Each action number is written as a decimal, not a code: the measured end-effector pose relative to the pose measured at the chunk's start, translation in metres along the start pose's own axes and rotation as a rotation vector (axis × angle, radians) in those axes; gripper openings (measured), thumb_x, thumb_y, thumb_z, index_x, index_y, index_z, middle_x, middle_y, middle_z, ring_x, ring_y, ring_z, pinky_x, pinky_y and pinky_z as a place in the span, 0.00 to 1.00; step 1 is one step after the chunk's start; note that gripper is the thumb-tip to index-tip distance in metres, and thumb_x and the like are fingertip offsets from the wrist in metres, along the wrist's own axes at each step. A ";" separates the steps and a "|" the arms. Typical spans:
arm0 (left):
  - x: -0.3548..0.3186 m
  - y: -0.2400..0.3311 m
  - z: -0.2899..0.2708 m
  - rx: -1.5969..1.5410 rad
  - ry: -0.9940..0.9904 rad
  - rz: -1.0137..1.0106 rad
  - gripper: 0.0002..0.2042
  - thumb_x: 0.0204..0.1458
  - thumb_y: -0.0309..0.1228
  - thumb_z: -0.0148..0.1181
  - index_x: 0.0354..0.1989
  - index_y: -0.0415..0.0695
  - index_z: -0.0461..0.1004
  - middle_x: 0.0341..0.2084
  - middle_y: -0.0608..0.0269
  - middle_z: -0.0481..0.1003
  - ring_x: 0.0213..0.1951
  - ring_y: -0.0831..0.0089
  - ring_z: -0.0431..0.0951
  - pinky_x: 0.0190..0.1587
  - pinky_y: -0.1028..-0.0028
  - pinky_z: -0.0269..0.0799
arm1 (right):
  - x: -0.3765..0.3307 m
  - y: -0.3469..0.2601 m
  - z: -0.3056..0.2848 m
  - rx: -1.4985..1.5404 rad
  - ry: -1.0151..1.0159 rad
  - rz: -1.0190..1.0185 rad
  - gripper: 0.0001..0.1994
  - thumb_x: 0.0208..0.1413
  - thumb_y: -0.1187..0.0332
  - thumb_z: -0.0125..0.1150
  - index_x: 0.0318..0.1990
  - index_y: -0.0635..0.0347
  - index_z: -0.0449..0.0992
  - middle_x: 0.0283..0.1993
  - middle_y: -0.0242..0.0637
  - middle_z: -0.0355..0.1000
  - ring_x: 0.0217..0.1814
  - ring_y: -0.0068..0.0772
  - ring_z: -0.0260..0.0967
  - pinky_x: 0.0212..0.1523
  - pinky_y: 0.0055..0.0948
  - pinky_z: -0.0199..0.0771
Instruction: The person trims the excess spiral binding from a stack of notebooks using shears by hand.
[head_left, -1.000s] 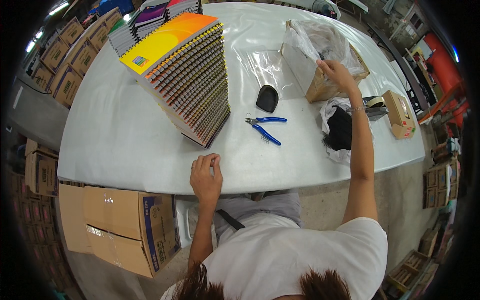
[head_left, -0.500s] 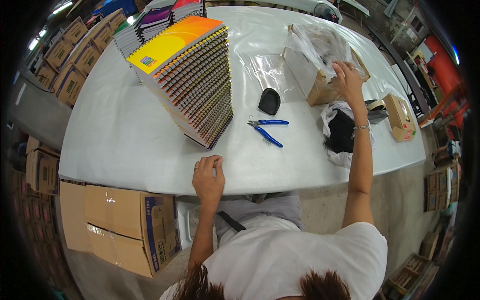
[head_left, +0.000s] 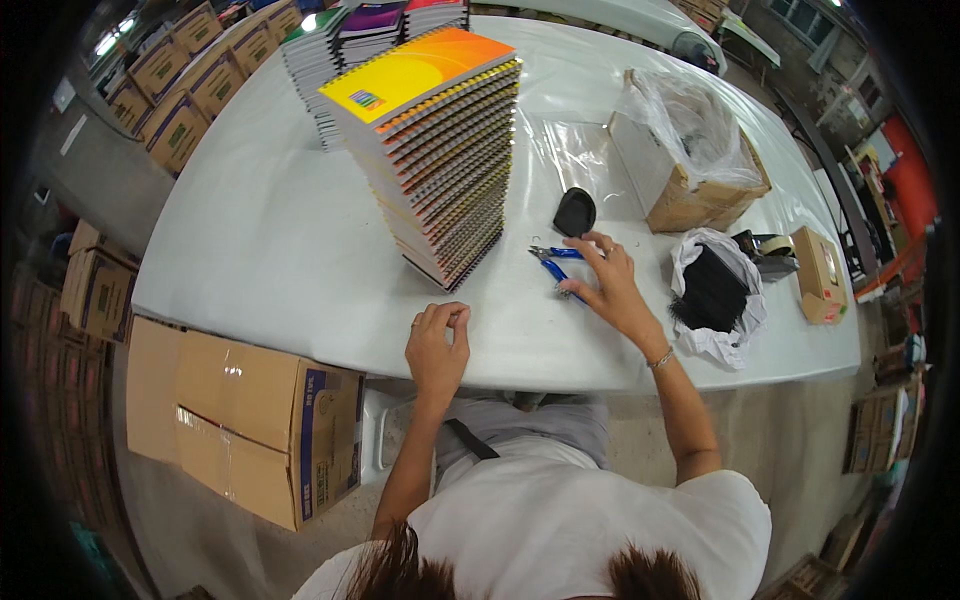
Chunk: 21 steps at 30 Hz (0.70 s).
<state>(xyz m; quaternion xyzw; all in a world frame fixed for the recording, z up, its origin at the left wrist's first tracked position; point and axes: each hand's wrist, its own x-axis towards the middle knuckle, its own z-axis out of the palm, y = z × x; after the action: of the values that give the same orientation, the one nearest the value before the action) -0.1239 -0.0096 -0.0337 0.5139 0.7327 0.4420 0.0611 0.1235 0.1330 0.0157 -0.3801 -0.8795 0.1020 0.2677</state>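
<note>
My right hand (head_left: 612, 287) is over the blue-handled cutting pliers (head_left: 552, 262), its thumb and fingers spread around the handles without having closed on them. At the table's front edge my left hand (head_left: 438, 345) rests with its fingers curled in; whatever they may hold is hidden. Just beyond it stands a tall stack of spiral-bound notebooks (head_left: 450, 190), topped by a yellow and orange cover. A small black cup-like piece (head_left: 575, 212) lies above the pliers, close to my right fingertips.
To the right are a cardboard box lined with clear plastic (head_left: 700, 200), black bristly strands in white wrapping (head_left: 712, 288), a tape dispenser (head_left: 770, 255) and a small brown box (head_left: 820, 275). More notebooks (head_left: 370, 38) stand behind. A large carton (head_left: 245, 430) sits at front left.
My right hand has left the plastic-lined box and come left and nearer, to the pliers. The view has shifted slightly. My left hand stays at the table edge.
</note>
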 end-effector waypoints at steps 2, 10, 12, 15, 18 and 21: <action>-0.001 -0.001 -0.003 -0.008 -0.011 -0.032 0.03 0.58 0.31 0.65 0.38 0.48 0.81 0.31 0.67 0.77 0.36 0.66 0.77 0.42 0.65 0.73 | -0.007 -0.017 0.014 0.068 0.004 0.044 0.23 0.55 0.57 0.72 0.57 0.52 0.76 0.55 0.45 0.66 0.58 0.49 0.63 0.58 0.45 0.63; -0.003 -0.003 -0.002 0.012 0.002 0.041 0.04 0.58 0.32 0.65 0.38 0.46 0.81 0.31 0.66 0.77 0.37 0.65 0.76 0.42 0.66 0.72 | -0.029 -0.031 0.033 0.120 -0.050 0.092 0.13 0.56 0.78 0.65 0.49 0.60 0.76 0.45 0.45 0.67 0.47 0.50 0.68 0.49 0.41 0.72; -0.004 -0.001 -0.003 0.018 -0.002 0.030 0.04 0.58 0.31 0.65 0.38 0.46 0.81 0.31 0.66 0.77 0.37 0.66 0.76 0.43 0.65 0.72 | -0.029 -0.032 0.032 0.101 -0.075 0.093 0.11 0.58 0.80 0.62 0.48 0.60 0.76 0.44 0.45 0.68 0.48 0.50 0.69 0.49 0.42 0.74; -0.005 -0.002 -0.003 0.019 0.008 0.042 0.03 0.58 0.30 0.65 0.37 0.47 0.81 0.31 0.67 0.76 0.36 0.64 0.76 0.42 0.65 0.73 | -0.022 -0.034 0.026 0.079 -0.133 0.092 0.10 0.58 0.81 0.60 0.46 0.62 0.74 0.43 0.46 0.69 0.48 0.52 0.71 0.49 0.44 0.75; -0.004 -0.002 -0.003 0.018 0.020 0.059 0.02 0.58 0.30 0.65 0.37 0.48 0.81 0.30 0.67 0.76 0.36 0.63 0.76 0.42 0.64 0.73 | -0.018 -0.033 0.024 0.062 -0.167 0.095 0.10 0.58 0.80 0.60 0.46 0.62 0.73 0.43 0.46 0.70 0.46 0.53 0.72 0.48 0.45 0.75; -0.005 -0.001 -0.002 0.012 0.022 0.053 0.02 0.58 0.30 0.65 0.38 0.48 0.81 0.31 0.66 0.76 0.36 0.63 0.77 0.42 0.64 0.73 | -0.017 -0.027 0.025 0.080 -0.183 0.111 0.11 0.56 0.80 0.61 0.46 0.61 0.74 0.42 0.46 0.71 0.41 0.50 0.73 0.45 0.45 0.75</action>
<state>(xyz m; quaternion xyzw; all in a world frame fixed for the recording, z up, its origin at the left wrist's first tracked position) -0.1234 -0.0152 -0.0356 0.5286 0.7222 0.4445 0.0381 0.1024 0.1030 -0.0014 -0.4064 -0.8731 0.1859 0.1949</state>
